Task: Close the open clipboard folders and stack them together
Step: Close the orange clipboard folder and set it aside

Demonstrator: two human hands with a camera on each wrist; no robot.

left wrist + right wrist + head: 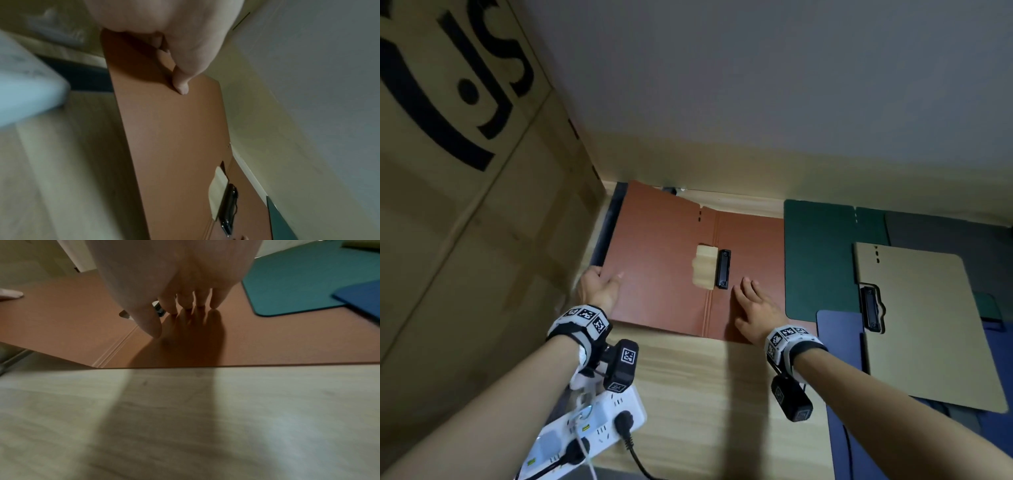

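Observation:
An open brown clipboard folder (664, 260) lies on the wooden table, its black clip (723, 269) beside the spine. My left hand (599, 286) grips the outer edge of its left flap, thumb (180, 84) on top, and the flap is lifted slightly. My right hand (751, 308) lies flat with straight fingers (185, 301) on the right half (267, 340). To the right lie a dark green folder (818, 257), a closed tan one (928, 322) with a black clip (872, 308), a navy one (839, 329) beneath it, and a grey one (945, 233) behind.
A large cardboard box (465, 205) stands hard against the left side. A white power strip (589, 428) with plugged cables sits near my left forearm. A pale wall (756, 102) runs behind the table. Bare wood (705, 394) shows in front of the brown folder.

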